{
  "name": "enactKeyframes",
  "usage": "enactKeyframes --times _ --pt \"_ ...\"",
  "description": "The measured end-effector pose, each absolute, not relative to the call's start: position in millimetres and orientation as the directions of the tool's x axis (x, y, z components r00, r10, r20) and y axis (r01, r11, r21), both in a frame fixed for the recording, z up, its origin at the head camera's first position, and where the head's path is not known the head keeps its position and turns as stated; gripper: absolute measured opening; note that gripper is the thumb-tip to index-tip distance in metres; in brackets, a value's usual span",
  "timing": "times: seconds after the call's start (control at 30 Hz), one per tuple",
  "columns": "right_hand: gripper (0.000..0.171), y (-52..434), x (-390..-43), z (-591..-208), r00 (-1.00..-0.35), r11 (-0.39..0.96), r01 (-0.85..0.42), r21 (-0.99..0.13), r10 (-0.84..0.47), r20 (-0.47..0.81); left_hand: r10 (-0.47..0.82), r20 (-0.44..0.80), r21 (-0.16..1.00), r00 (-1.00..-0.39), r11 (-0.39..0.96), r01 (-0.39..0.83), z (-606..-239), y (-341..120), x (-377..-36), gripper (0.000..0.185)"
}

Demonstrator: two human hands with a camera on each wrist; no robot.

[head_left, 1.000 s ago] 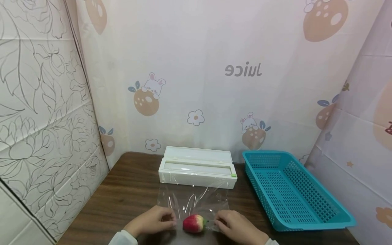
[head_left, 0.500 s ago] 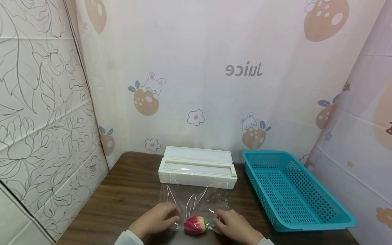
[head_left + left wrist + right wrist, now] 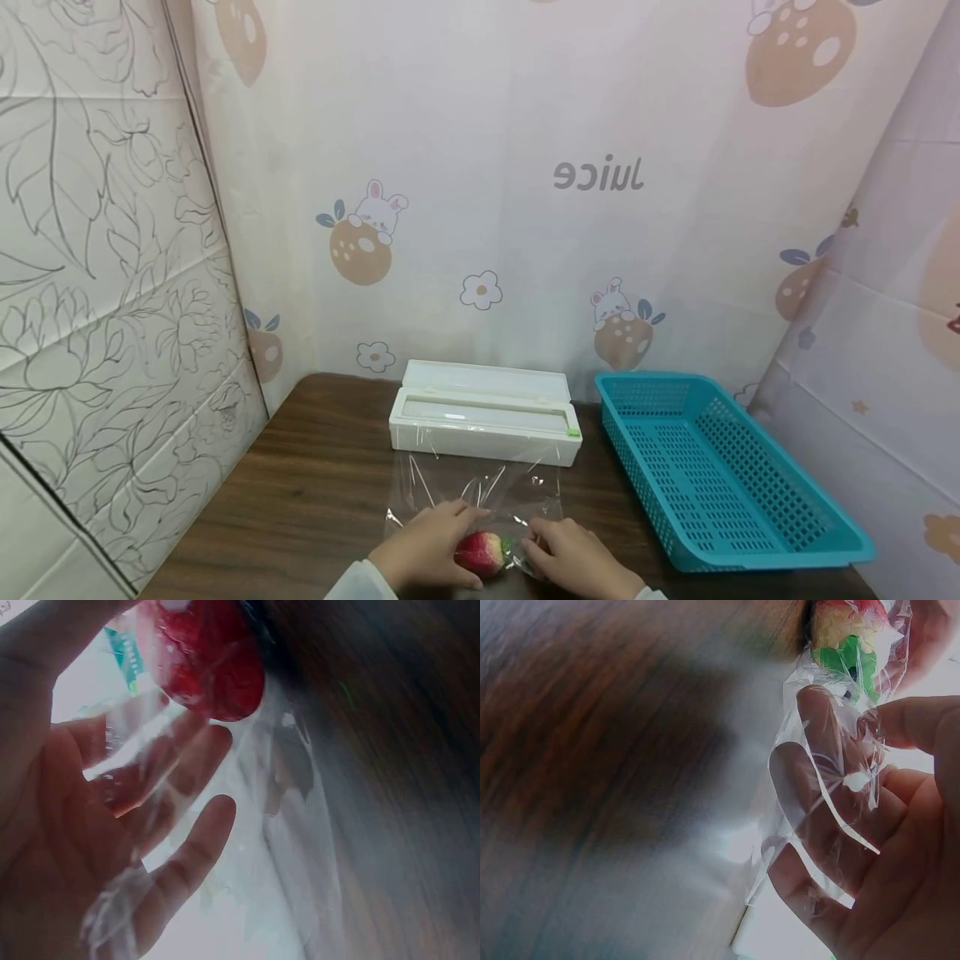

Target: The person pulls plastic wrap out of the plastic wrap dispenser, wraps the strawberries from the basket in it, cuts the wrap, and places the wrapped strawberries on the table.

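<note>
A red strawberry point(image 3: 480, 553) with a pale yellow top and green leaves point(image 3: 851, 660) lies near the table's front edge, under clear cling film point(image 3: 487, 483). That film stretches back to a white wrap dispenser point(image 3: 420, 437), its lid raised. My left hand point(image 3: 431, 546) reaches across the strawberry's left side, fingers beyond it and thumb in front. In the left wrist view those fingers are spread and nearly straight, with film draped over them. My right hand point(image 3: 577, 560) pinches crumpled film between thumb and fingers, just right of the leaves.
A teal plastic basket point(image 3: 780, 557) with perforated sides stands at the right of the dark wooden table point(image 3: 300, 475). Patterned curtains point(image 3: 480, 167) rise behind the table and along both sides. A green slider point(image 3: 573, 432) sits at the dispenser's right end.
My left hand has moved right, from beside the strawberry to over its left side, drawing film along. The strawberry has shifted slightly right. My right hand has stayed nearly in place.
</note>
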State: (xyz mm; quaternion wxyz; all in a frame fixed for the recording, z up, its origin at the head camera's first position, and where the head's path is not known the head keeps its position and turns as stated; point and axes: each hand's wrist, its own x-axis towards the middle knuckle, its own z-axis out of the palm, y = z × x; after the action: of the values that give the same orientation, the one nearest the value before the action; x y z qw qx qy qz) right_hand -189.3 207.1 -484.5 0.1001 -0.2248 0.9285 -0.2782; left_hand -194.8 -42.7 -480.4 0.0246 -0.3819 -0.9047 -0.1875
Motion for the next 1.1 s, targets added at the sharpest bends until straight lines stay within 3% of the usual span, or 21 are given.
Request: enactKeyframes --times 0.23,0.5,0.73,1.1 --pt "0.017 207.9 -190.2 -485.2 -0.878 0.745 -0.355 -0.565 -0.474 -0.073 0.708 0.211 0.373 -0.675 0.580 0.725 -490.0 -41.6 -203.3 0.046" --pt "0.017 211.2 -190.6 -486.4 -0.878 0.748 -0.376 -0.546 -0.477 -0.049 0.756 0.199 0.502 -0.624 0.468 0.728 -498.3 -46.7 -209.4 0.047" --pt "0.021 215.4 -192.0 -486.6 -0.886 0.759 -0.367 -0.538 -0.462 -0.047 0.754 0.157 0.662 -0.638 0.400 0.635 -498.6 -49.1 -213.6 0.036" --pt "0.033 224.1 -194.6 -488.7 -0.889 0.762 -0.375 -0.528 -0.458 -0.030 0.717 0.121 0.662 -0.686 0.457 0.595 -502.4 -48.6 -217.6 0.032"
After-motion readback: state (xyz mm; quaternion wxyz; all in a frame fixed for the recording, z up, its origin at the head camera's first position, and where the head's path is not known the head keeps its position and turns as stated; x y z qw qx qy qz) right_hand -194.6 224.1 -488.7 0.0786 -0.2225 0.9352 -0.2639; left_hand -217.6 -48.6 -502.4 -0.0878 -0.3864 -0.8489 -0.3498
